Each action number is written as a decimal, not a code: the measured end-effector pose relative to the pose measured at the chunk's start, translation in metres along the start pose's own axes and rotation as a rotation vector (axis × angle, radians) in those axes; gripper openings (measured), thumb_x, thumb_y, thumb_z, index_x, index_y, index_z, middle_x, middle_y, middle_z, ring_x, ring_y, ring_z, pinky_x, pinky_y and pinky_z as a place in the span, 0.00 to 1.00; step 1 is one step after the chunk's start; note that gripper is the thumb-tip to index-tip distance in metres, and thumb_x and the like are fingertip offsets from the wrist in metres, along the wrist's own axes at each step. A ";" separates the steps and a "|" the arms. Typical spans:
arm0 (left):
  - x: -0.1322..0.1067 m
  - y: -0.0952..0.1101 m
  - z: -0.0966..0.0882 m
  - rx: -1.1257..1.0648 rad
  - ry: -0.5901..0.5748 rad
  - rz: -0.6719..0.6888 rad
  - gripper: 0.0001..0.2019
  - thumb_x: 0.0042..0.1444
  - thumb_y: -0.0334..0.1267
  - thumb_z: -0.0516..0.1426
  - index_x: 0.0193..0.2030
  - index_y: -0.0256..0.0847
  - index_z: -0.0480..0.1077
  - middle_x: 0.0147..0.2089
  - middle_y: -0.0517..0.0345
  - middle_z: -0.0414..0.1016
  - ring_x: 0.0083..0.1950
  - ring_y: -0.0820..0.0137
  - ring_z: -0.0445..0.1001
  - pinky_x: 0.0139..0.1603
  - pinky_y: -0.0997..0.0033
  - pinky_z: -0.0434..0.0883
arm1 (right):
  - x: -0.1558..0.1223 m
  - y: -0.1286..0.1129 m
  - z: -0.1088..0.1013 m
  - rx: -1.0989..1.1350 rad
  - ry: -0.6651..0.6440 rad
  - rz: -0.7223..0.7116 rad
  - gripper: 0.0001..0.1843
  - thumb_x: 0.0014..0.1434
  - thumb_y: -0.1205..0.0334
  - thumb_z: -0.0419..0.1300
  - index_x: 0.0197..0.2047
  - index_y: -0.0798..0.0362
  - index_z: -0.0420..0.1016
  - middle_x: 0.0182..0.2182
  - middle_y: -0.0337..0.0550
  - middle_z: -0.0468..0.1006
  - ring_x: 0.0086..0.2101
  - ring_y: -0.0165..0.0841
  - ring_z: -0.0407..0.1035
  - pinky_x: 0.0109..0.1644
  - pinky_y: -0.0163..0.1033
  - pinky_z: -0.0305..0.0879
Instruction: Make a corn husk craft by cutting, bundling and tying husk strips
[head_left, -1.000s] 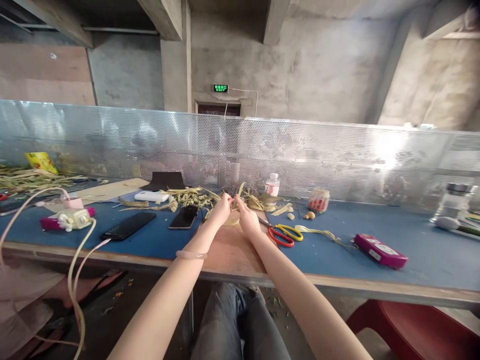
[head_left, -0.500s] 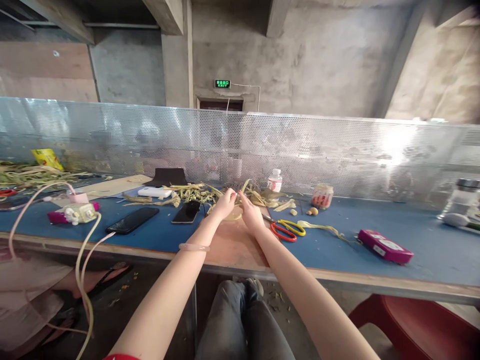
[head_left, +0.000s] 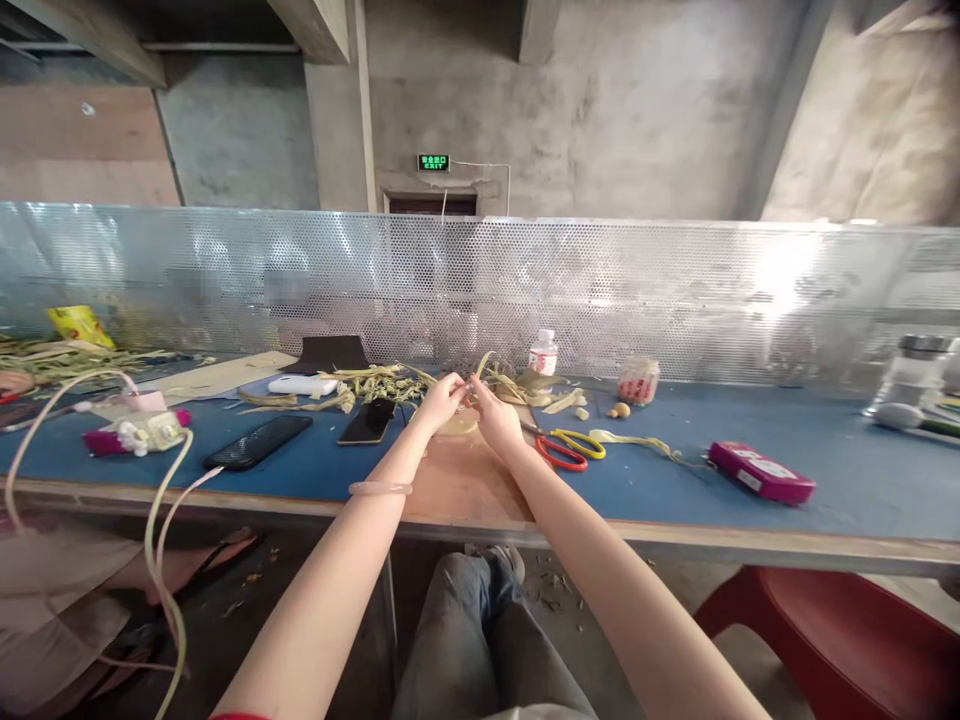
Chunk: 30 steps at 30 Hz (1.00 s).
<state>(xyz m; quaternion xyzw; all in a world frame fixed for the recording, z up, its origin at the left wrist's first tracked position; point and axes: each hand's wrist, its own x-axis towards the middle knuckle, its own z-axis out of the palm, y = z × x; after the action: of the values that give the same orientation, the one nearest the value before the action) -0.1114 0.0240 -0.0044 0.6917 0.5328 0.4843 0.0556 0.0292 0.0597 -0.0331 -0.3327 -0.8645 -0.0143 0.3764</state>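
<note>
My left hand [head_left: 441,399] and my right hand [head_left: 495,415] meet over a small wooden board [head_left: 457,478] on the blue table [head_left: 675,480]. Both pinch a pale straw-like leaf strip [head_left: 480,368] that curls up between the fingertips, above a small round pale woven piece [head_left: 459,424]. A heap of dried leaf strips [head_left: 390,382] lies just behind my hands. Red and yellow scissors [head_left: 566,448] rest right of my right hand. A clear bangle [head_left: 379,488] circles my left wrist.
Two dark phones [head_left: 259,441] [head_left: 367,422] and a white power bank [head_left: 296,385] lie left of my hands. A small white bottle [head_left: 543,354], a pink box [head_left: 761,472] and a perforated metal screen [head_left: 675,300] stand beyond. Another person's legs [head_left: 90,590] and a red stool [head_left: 825,640] flank me.
My hands stay together on the strip and shift only slightly; the fingertips work at it. The camera view has drifted a little.
</note>
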 end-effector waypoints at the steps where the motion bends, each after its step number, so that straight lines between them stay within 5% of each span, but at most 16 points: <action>1: 0.000 0.000 -0.001 -0.003 0.007 -0.006 0.08 0.58 0.41 0.49 0.31 0.41 0.61 0.26 0.60 0.72 0.22 0.73 0.66 0.26 0.75 0.63 | 0.000 0.000 0.000 0.012 0.001 0.002 0.37 0.56 0.75 0.48 0.67 0.49 0.46 0.60 0.44 0.64 0.49 0.36 0.70 0.44 0.35 0.68; 10: 0.001 -0.002 -0.001 -0.002 0.038 -0.019 0.06 0.56 0.39 0.51 0.32 0.40 0.63 0.27 0.61 0.71 0.26 0.72 0.68 0.29 0.75 0.63 | -0.002 0.004 -0.004 0.111 0.071 0.047 0.25 0.64 0.56 0.49 0.63 0.50 0.57 0.52 0.47 0.73 0.47 0.38 0.71 0.49 0.40 0.66; 21: 0.002 -0.004 0.001 -0.052 -0.006 -0.066 0.07 0.56 0.41 0.52 0.33 0.40 0.63 0.27 0.62 0.70 0.23 0.74 0.67 0.26 0.76 0.65 | 0.005 0.012 0.004 0.265 0.152 -0.063 0.22 0.60 0.69 0.52 0.57 0.55 0.65 0.52 0.53 0.72 0.51 0.38 0.67 0.54 0.42 0.63; 30: 0.001 -0.002 0.003 0.012 0.000 -0.100 0.07 0.58 0.37 0.50 0.30 0.40 0.62 0.22 0.63 0.69 0.21 0.74 0.66 0.23 0.76 0.63 | 0.008 0.017 0.014 0.344 0.130 -0.136 0.31 0.53 0.79 0.47 0.61 0.59 0.61 0.54 0.57 0.67 0.54 0.40 0.64 0.57 0.46 0.61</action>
<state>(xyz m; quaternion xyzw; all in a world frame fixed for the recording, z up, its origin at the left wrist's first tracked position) -0.1110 0.0268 -0.0068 0.6646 0.5695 0.4778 0.0756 0.0263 0.0815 -0.0420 -0.2026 -0.8486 0.0866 0.4809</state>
